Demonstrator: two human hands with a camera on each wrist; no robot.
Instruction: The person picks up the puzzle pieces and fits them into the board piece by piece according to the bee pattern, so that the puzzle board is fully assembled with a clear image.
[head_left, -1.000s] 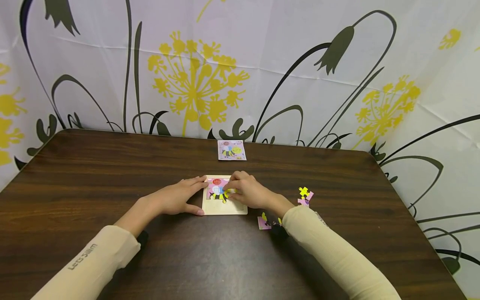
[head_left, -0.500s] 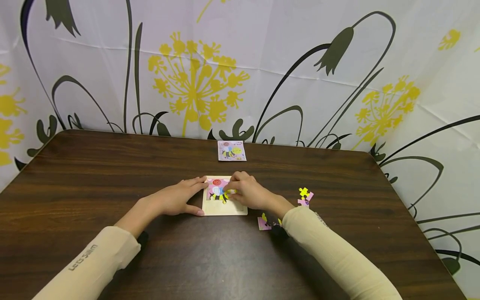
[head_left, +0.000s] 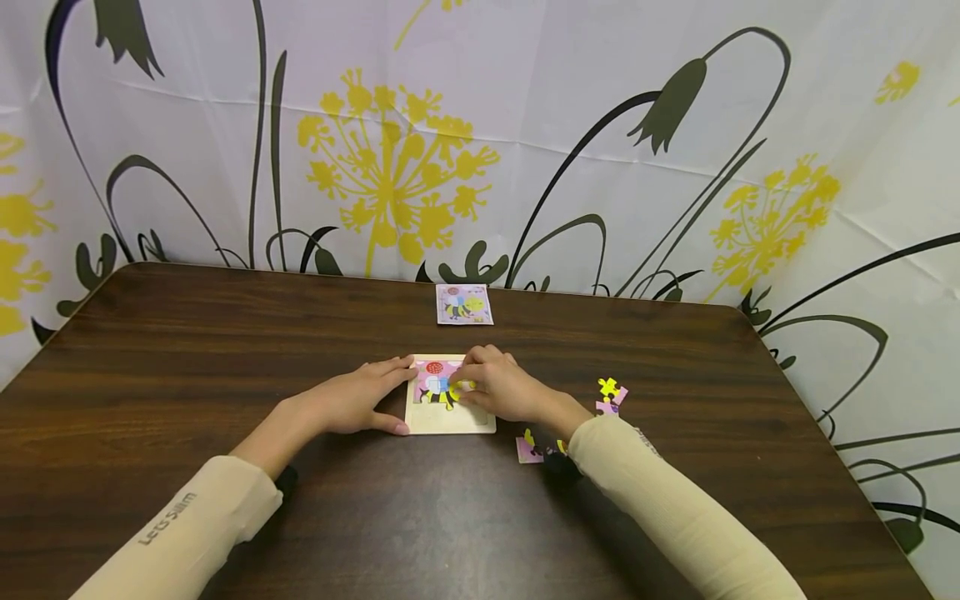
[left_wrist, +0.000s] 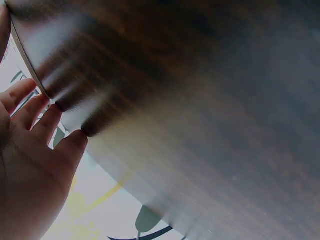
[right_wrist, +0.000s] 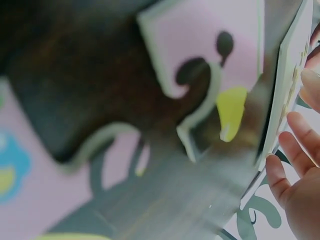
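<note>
Basically, puzzle tray [head_left: 450, 423] sits mid-table [head_left: 225, 350]; left hand [head_left: 352, 398] flat, fingers straight against tray's left edge; right hand [head_left: 501, 388] curled over a piece [head_left: 459, 390] inside the tray. Risk: piece misaligned, pressing jams it or shifts tray toward loose pieces [head_left: 609, 394] right of it.

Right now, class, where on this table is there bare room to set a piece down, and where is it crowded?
Bare table lies left of the left hand, in front between the two sleeves, and at the back beside the picture card. It is crowded at the puzzle tray, where the right hand works, and among the loose pieces to its right.
</note>
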